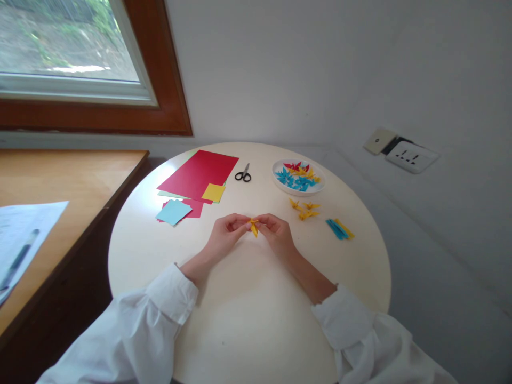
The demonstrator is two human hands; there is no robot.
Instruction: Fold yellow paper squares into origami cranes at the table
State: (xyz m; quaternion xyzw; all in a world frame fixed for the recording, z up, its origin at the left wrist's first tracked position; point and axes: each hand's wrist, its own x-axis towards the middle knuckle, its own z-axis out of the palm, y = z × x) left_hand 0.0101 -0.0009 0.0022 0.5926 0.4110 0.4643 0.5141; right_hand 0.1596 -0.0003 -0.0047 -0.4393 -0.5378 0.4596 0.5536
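Note:
Between my hands, over the middle of the round white table (256, 320), is a small yellow folded paper crane (254, 228). The thumb and fingers of my left hand (229, 233) pinch it from the left. My right hand (277, 233) pinches it from the other side, fingers curled. Its lower point sticks out below the thumbs; the fingertips hide part of it. To the right of my hands, several yellow paper cranes (306, 213) rest on the tabletop. Behind them a round white plate (280, 186) holds red, yellow and blue paper cranes (298, 182).
Black-handled scissors (243, 175) lie behind my hands. At left are red paper sheets (200, 173), a yellow square (213, 192) and light blue squares (174, 212). Blue and yellow strips (340, 229) lie at right. A wooden desk (80, 170) bears papers and a pen (20, 260).

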